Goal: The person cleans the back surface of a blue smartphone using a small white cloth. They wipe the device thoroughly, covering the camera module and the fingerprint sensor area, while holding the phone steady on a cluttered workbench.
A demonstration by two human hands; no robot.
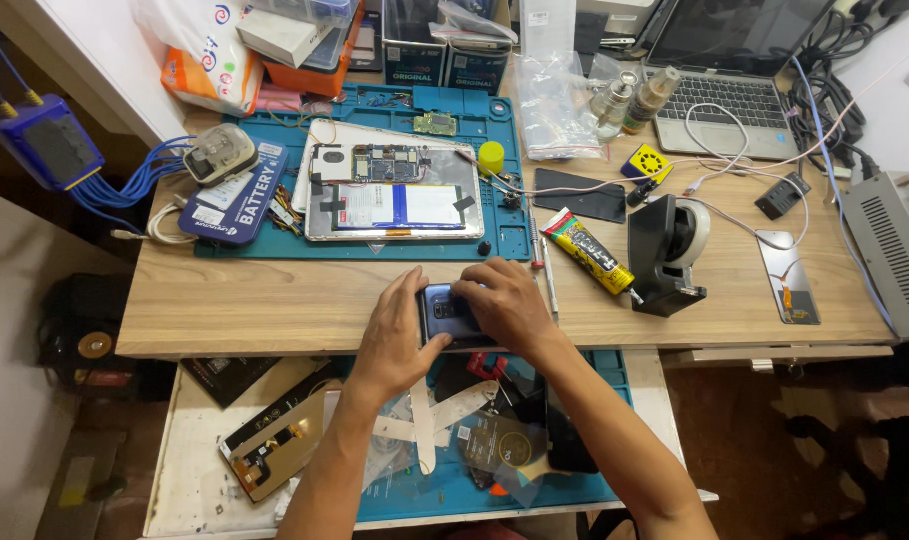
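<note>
A dark blue smartphone (444, 312) lies back side up at the front edge of the wooden desk (274, 300), its round camera cluster showing. My left hand (399, 335) grips its left side, thumb on the back cover. My right hand (504, 300) covers its right part, fingers pressing on the top. Most of the phone is hidden under my hands.
Behind lies an opened tablet (394, 195) on a teal repair mat (509, 130). A yellow-black glue tube (596, 250), a black tape dispenser (664, 255), a laptop (724, 80) and cables stand to the right. An open drawer (189, 460) below holds phone screens and parts.
</note>
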